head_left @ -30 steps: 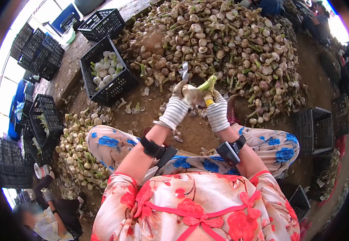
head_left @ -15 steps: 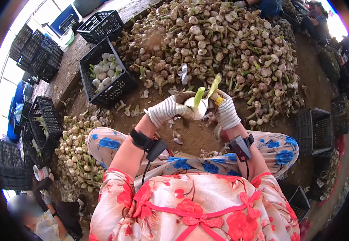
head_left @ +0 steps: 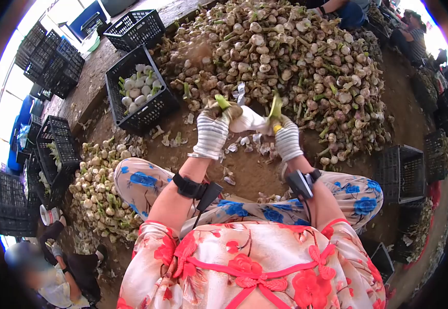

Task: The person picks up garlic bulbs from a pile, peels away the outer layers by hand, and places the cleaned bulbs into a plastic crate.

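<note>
My left hand (head_left: 214, 126), in a dirty white knit glove, is closed round a garlic bulb whose green cut stem (head_left: 222, 102) points up. My right hand (head_left: 284, 135), gloved the same way with yellow at a finger, pinches a strip of green and pale outer skin (head_left: 276, 109). White skin (head_left: 250, 120) stretches between the two hands, blurred by motion. Below them, loose peel scraps (head_left: 244, 141) lie on the brown ground. A large heap of unpeeled garlic (head_left: 286, 56) rises just beyond.
A black crate (head_left: 146, 113) with peeled white bulbs (head_left: 140, 88) stands at the upper left. Smaller garlic pile (head_left: 100, 190) lies by my left knee. Black crates (head_left: 402, 175) stand right, others (head_left: 59, 149) left. A person (head_left: 54, 273) sits lower left; more people (head_left: 409, 33) are upper right.
My hands have moved apart, the left one to the left and turned upward with the bulb. The skin now stretches between them, where before the bulb stood between both hands.
</note>
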`<control>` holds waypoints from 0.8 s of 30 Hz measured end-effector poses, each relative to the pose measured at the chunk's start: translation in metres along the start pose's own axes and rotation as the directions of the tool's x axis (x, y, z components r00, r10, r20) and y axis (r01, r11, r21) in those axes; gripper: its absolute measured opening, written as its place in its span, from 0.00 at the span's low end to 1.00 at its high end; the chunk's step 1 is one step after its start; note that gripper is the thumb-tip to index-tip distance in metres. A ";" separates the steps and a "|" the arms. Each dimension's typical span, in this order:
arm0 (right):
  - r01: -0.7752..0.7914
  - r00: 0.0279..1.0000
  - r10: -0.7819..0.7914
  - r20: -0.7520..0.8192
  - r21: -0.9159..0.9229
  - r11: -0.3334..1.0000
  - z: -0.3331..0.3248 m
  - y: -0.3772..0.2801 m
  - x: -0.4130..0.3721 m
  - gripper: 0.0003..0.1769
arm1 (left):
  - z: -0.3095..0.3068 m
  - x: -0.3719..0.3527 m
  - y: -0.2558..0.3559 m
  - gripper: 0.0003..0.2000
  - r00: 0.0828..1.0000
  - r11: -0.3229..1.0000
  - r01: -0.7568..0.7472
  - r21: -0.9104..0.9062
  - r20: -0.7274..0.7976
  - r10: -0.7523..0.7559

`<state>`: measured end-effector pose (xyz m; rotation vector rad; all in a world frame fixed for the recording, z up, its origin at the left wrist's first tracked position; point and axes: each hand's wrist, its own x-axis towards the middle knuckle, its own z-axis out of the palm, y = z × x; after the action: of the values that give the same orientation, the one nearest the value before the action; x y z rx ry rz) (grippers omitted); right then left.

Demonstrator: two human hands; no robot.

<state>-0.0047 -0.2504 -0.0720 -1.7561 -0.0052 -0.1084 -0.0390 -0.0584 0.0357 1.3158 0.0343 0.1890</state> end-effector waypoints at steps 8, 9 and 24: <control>0.163 0.653 0.237 0.719 -0.439 0.883 -0.014 0.034 -0.014 0.32 | -0.006 0.004 -0.007 0.15 0.852 0.643 0.478 -0.598 0.136 -0.506; 0.113 0.668 0.149 0.729 -0.297 0.948 -0.015 -0.015 -0.018 0.40 | -0.004 0.005 -0.007 0.16 0.815 0.471 0.520 -0.713 0.248 -0.524; 0.137 0.605 0.100 0.790 -0.226 0.964 -0.007 -0.065 -0.030 0.13 | -0.036 0.016 -0.075 0.17 0.710 0.589 0.496 -0.638 -0.094 -0.698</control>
<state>-0.0396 -0.2430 -0.0090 -1.9366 -0.7066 0.7205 -0.0188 -0.0391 -0.0449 0.5777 0.6828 -0.1723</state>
